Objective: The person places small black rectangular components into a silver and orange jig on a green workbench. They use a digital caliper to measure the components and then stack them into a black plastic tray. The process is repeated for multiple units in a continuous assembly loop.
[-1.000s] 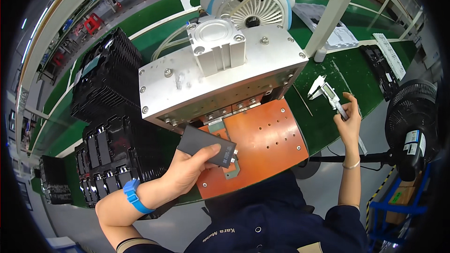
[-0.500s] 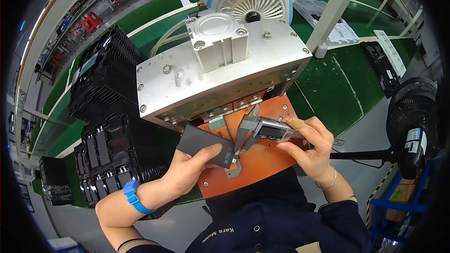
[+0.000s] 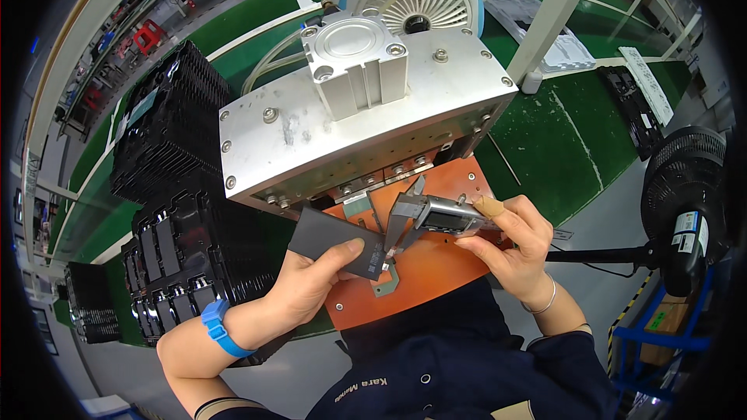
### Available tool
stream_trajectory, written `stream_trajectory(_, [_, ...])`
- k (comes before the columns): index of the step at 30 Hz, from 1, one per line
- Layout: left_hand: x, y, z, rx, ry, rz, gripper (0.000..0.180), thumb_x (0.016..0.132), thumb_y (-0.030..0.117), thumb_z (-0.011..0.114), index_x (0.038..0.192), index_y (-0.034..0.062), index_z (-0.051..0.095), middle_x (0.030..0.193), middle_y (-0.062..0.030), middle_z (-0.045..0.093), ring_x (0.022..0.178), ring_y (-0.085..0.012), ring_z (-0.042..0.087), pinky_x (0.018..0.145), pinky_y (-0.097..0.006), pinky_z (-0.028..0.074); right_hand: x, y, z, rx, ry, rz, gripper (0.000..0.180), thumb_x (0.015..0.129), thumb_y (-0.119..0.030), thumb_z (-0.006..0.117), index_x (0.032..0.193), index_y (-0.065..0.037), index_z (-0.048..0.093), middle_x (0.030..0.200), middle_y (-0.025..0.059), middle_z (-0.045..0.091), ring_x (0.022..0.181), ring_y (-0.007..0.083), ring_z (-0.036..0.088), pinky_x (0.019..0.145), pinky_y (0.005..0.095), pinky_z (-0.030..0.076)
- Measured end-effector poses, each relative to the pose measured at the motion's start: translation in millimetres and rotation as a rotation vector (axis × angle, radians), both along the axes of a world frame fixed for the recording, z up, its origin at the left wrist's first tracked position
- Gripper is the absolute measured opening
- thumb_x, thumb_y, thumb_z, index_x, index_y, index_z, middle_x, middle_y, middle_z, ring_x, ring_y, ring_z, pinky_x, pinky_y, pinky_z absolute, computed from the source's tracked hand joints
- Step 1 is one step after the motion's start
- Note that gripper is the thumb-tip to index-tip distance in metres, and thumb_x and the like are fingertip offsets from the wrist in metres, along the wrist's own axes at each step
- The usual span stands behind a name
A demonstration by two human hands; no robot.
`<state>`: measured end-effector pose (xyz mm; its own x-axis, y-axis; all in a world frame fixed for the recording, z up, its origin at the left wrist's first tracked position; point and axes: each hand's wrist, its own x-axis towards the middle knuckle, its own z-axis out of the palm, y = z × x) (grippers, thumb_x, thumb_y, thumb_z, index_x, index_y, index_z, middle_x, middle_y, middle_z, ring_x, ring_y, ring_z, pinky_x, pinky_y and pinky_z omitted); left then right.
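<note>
My left hand (image 3: 317, 276) grips a flat dark grey rectangular battery cell (image 3: 331, 239) between thumb and fingers. A small silvery tab (image 3: 385, 266) sticks out at the cell's right end. In my right hand (image 3: 517, 245) is a digital caliper (image 3: 445, 219), held by its body with thumb and forefinger; the forefinger wears a tan fingertip cover (image 3: 489, 206). The caliper's larger jaws point down toward the tab; I cannot tell whether they touch it. Under both lies an orange base plate (image 3: 436, 276) with a small greenish metal piece (image 3: 384, 286) on it.
A silver press (image 3: 366, 124) with a square cylinder stands just beyond the plate. Black trays (image 3: 171, 128) are stacked at the left, and one nearer tray (image 3: 175, 245) holds several dark cells. A white fan (image 3: 420, 8) stands behind, a black fan (image 3: 685, 187) at the right.
Both hands, the cell and the caliper stay almost in place. The whole view has shifted slightly, moving the press and plate a little left in the picture.
</note>
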<state>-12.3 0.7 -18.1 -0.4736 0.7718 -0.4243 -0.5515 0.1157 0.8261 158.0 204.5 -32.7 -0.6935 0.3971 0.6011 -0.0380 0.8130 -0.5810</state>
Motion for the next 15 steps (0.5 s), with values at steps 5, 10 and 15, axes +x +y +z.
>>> stream_trajectory(5, [0.1,0.9,0.8,0.012,0.015,-0.009,0.025,0.094,0.01,0.059,0.114,-0.0039,0.054,0.108,-0.0168,0.065,0.092,-0.0243,0.069,0.081,-0.039,0.06,-1.4,0.6,-3.5,0.031,0.024,-0.01,0.05,0.064,-0.02,0.087,0.11,-0.006,0.073,0.071,0.0027,0.058,0.056,0.0119,0.057,0.049,0.0244,0.046])
stream_trajectory(10, [-0.6,-0.7,-1.7,0.018,0.028,-0.01,0.023,0.094,0.012,0.061,0.111,-0.0028,0.057,0.103,-0.015,0.067,0.088,-0.0225,0.07,0.079,-0.036,0.059,-1.8,0.1,-6.8,0.017,0.032,-0.025,0.05,0.064,-0.02,0.087,0.11,-0.006,0.073,0.07,0.0022,0.058,0.056,0.0118,0.056,0.049,0.0244,0.045])
stream_trajectory(15, [-1.3,-0.7,-3.6,0.017,0.015,-0.001,0.022,0.094,0.012,0.061,0.111,-0.0022,0.058,0.102,-0.0142,0.068,0.088,-0.0218,0.07,0.078,-0.034,0.059,-2.8,0.2,-5.8,0.03,0.047,-0.02,0.05,0.064,-0.021,0.087,0.109,-0.006,0.073,0.07,0.0023,0.057,0.056,0.0116,0.056,0.048,0.0244,0.045])
